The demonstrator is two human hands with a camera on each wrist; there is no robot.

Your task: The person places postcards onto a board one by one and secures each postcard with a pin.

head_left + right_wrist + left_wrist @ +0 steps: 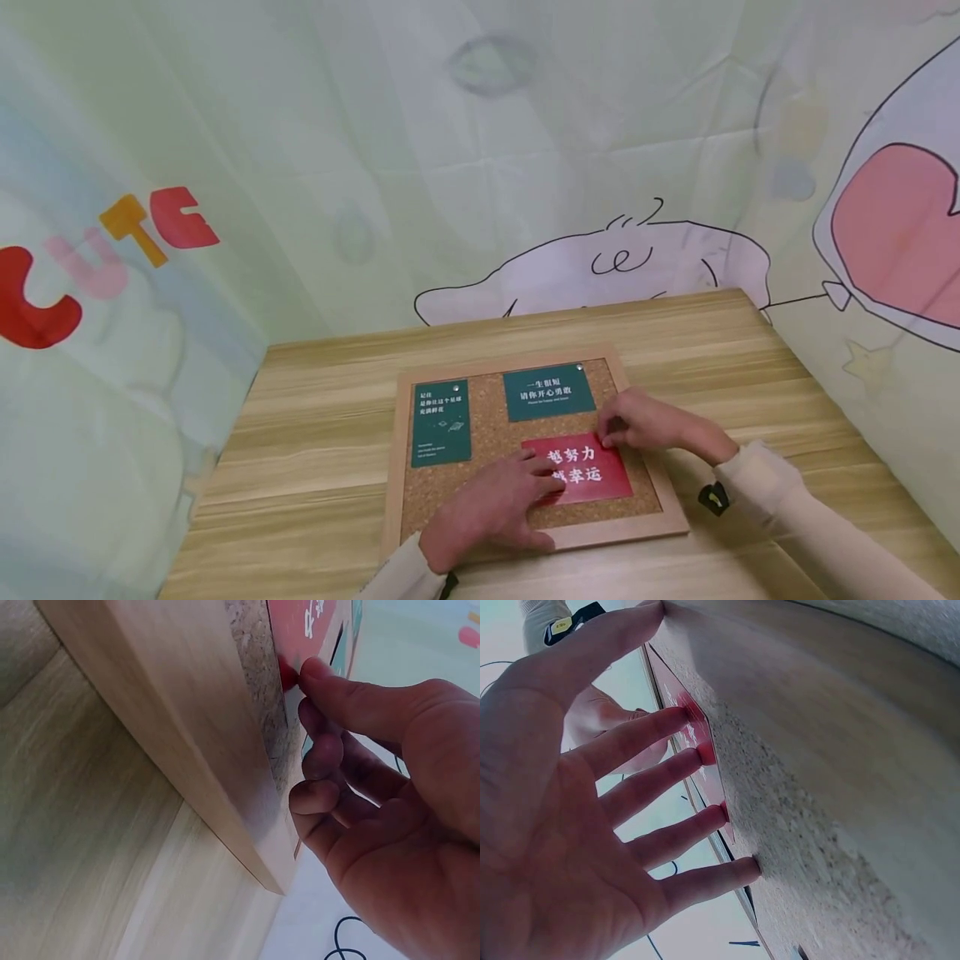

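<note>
A wood-framed cork board (489, 417) lies on the table. Flat on its lower right part is a red card (613, 482) with white characters. My left hand (491, 510) spreads its straight fingers over the card's left side, the thumb touching the front frame; in the left wrist view several fingertips press the card and cork. At the card's top right corner my right hand (637, 421) pinches with thumb and forefinger. What it holds there is mostly hidden by the fingertips, seemingly a small push pin. The other fingers curl below in the right wrist view.
Two green cards, one upright at the left (442, 437) and one crosswise at the top (551, 406), each carry a shiny pin at the upper right corner. Around the board stretches the wood-grain table (315, 442). Printed cloth (375, 167) hangs behind it.
</note>
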